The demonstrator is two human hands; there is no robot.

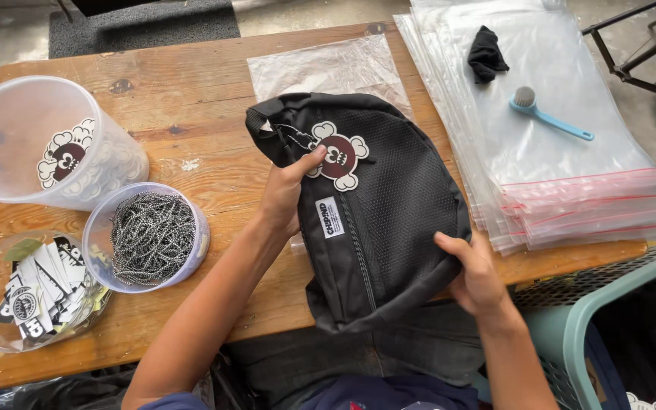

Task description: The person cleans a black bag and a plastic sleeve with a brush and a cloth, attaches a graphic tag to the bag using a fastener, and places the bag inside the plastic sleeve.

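Observation:
A black mesh-fronted waist bag (389,205) lies across the front of the wooden table (191,99). My left hand (286,193) grips its left side, the thumb touching a round dark-red and white character charm (337,156) that hangs from a small chain near the zipper. My right hand (476,273) holds the bag's lower right edge at the table's front. A small white label is sewn on the bag's front beside a vertical zipper.
A clear tub (32,144) of charms, a tub (149,235) of ball chains and a tub (24,292) of printed tags stand at left. A stack of zip bags (563,175) at right carries a black cloth (487,53) and a blue brush (552,114). A teal basket (609,319) sits at lower right.

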